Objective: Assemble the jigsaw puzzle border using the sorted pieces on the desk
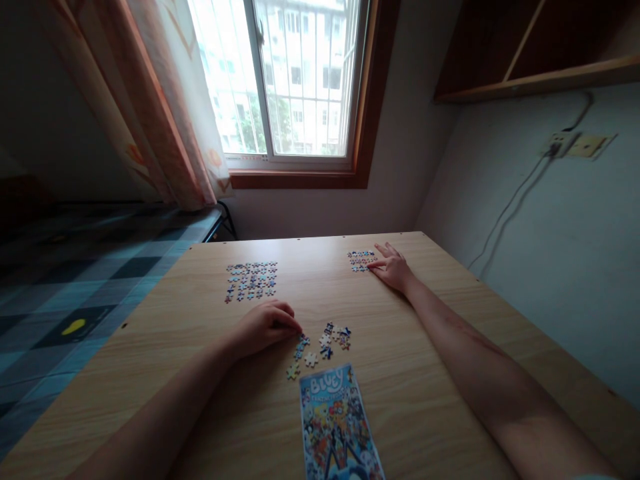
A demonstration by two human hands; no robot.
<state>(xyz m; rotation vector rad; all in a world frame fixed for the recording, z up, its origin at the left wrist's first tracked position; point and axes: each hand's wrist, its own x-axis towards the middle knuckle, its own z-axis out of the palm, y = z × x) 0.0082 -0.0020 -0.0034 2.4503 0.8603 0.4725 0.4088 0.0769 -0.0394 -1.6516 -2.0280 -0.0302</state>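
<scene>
At the wooden worktop (310, 267), our left hand (265, 325) bends over the loose jigsaw pieces (325, 340), fingertips drawn together at their edge (whether they grip one, we cannot tell). Our right hand (393, 270) spreads its fingers, one touching the smaller block of pieces (361, 261). Rows there and in the larger block (255, 269) seem spaced to show each piece; the Bluey picture (334, 417) faces us, presumably for easy viewing.

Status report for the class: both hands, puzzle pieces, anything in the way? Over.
Left hand at loose pieces, grip unclear. Right hand at far-right pieces, fingers extended. Far-left pieces in rows. Bluey-printed item near loose pieces, blocking neither hand.
</scene>
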